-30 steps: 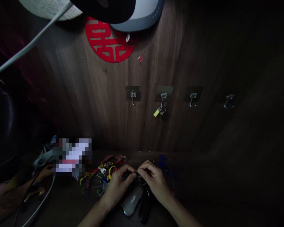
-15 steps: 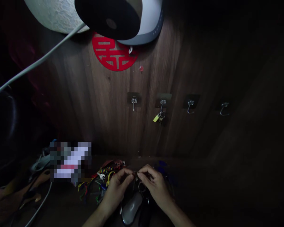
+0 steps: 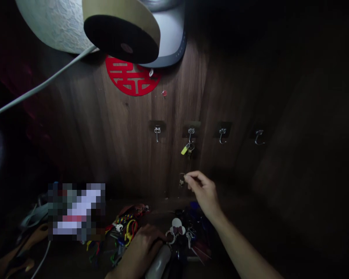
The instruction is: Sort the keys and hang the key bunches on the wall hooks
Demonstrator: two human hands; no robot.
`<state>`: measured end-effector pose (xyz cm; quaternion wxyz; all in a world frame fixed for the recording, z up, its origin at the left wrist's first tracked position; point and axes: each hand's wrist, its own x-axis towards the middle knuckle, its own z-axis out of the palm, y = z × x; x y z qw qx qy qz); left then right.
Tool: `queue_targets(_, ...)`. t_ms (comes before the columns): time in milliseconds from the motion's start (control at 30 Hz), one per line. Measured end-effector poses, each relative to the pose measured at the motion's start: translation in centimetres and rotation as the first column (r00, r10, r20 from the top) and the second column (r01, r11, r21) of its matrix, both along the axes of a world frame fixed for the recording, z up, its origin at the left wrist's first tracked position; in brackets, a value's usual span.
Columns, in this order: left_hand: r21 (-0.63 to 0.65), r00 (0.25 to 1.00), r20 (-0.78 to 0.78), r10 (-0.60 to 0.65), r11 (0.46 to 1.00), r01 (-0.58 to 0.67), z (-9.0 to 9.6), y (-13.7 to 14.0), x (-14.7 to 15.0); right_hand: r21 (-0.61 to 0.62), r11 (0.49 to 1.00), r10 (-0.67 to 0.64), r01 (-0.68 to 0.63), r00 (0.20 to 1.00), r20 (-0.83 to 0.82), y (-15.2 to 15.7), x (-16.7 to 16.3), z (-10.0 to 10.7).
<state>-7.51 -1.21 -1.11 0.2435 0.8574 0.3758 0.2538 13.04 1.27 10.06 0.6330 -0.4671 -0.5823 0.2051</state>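
Note:
In my right hand (image 3: 203, 190), thumb and forefinger pinch a thin key ring (image 3: 182, 181) with small keys hanging from it, in front of the wooden panel. My left hand (image 3: 145, 242) is low over the table, its fingertips touching or just beside another metal ring (image 3: 170, 237). Its fingers are dim and partly hidden, so their grip does not show. Close by lie a glossy grey rounded object (image 3: 160, 261), a white round charm with a bow (image 3: 177, 224), and several loose keys (image 3: 189, 238).
Metal hooks are fixed in a row on the panel; the second hook (image 3: 191, 132) bears keys with a yellow tag (image 3: 184, 150). Colourful cords (image 3: 130, 228) lie left of my hands. A white cable (image 3: 46, 83) crosses the upper left, below a hanging cap (image 3: 170, 35).
My hands were together low over the keys. The right hand has risen towards the hooks with the key ring; the left has gone down to the table. The view has shifted slightly.

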Motion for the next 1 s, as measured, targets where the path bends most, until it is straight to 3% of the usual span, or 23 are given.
queue_targets(267, 0.072, 1.000, 0.011, 0.006, 0.997, -0.007, -0.6, 0.1, -0.1, 0.179, 0.978, -0.085, 0.107, 0.988, -0.125, 3.5, 1.4, 5.5)
queue_targets(433, 0.077, 1.000, 0.008, 0.012, 0.997, -0.013, -0.6, 0.2, 0.0, 0.171, 0.975, -0.104, 0.139, 0.974, -0.199, 4.9, 1.5, 7.1)
queue_targets(667, 0.069, 1.000, -0.001, 0.027, 0.997, -0.027, -0.8, 0.2, 0.0, 0.105, 0.985, -0.105, 0.136, 0.960, -0.261, 5.8, 1.7, 6.8)
queue_targets(1000, 0.073, 1.000, -0.005, 0.017, 0.997, -0.017, -0.5, 0.1, 0.0, 0.082, 0.981, -0.146, 0.175, 0.950, -0.276, 5.6, 2.1, 4.2)
